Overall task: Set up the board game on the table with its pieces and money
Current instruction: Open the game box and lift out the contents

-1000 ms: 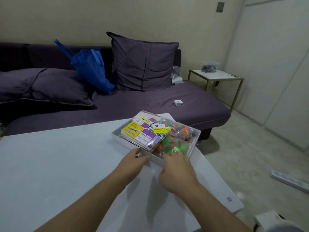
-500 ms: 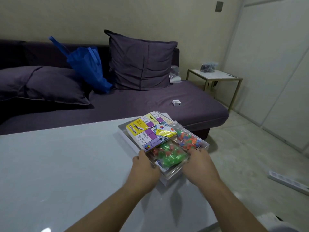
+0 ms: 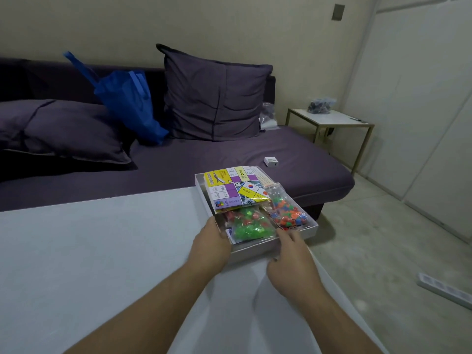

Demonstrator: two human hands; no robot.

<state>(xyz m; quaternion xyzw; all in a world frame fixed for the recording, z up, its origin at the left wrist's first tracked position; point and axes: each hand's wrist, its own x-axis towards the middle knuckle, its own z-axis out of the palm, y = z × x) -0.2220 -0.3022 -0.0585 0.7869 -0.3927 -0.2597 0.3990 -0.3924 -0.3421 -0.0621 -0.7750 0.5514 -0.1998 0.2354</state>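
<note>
Left grip: the left hand (image 3: 211, 245) rests at the near left corner of the game box (image 3: 310, 230), fingers curled over the box wall; it grasps the box edge, with its fingertips hidden inside.
Right grip: the right hand (image 3: 291, 263) sits at the near edge of the same box, its fingers bent toward the wall; whether they pinch the box or only touch it cannot be told.
Game box: a shallow white open tray on the far right part of the worktop (image 3: 89, 251), turned at an angle, its far corner near the worktop's edge.
Green pieces: a clear bag of green and red pieces (image 3: 246, 224) lies in the near part of the box, just beyond the left hand.
Mixed pieces: a second clear bag of orange, blue and green pieces (image 3: 287, 212) lies beside it on the right, against the box's right wall.
Board: the folded game board (image 3: 233, 190), yellow, purple and white, lies across the far half of the box, partly over the bags.
Paper stack: a pale stack of paper or cards (image 3: 261, 176) shows at the far corner behind the board; print too small to read.
Sofa: a dark purple sofa (image 3: 204, 159) stands behind the worktop with cushions, a blue bag (image 3: 127, 103) and a small white box (image 3: 271, 161).
Side table: a white-topped side table (image 3: 332, 118) stands right of the sofa, with a bag on it.
Floor: a white power strip (image 3: 444, 290) lies at right.
</note>
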